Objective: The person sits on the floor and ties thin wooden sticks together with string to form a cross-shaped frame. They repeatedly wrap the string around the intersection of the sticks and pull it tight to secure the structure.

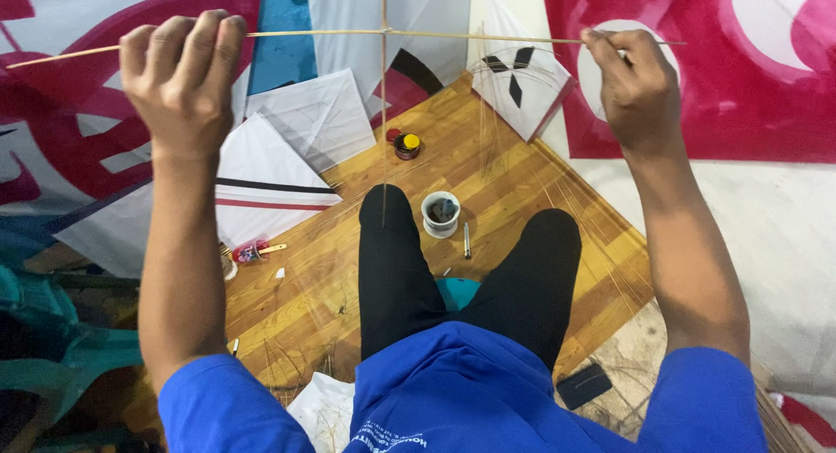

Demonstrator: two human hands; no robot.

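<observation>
So both hands are up in front of the camera, well apart, each pinching one end of a long thin bamboo stick (348,33) held level. The left hand (183,70) has its fingers curled shut around the stick near the left end, and the right hand (631,74) grips it between fingertips and thumb near the right end. A second thin stick (383,114) crosses it at the middle and hangs straight down toward the knees, so the two make a cross shape. I can't see whether the crossing is tied or glued, it's too fine to tell.

Going by that, I'd say the kite frame is only at the bare skeleton stage: cross is together, no paper on it yet.

Below on the wooden floor (522,192) there's a small white cup (441,213) with something dark in it, just by the left knee, a pen-like tool (467,241) beside it, and a small round pot with yellow and red (407,145) further up. Finished-looking white paper kites (287,148) lie to the left, one with black and red stripes, and another white kite with black marks (518,87) sits up by the wall. A red-handled tool (252,251) lies near the left elbow. More loose thin sticks are scattered over the floor on the right.
</observation>
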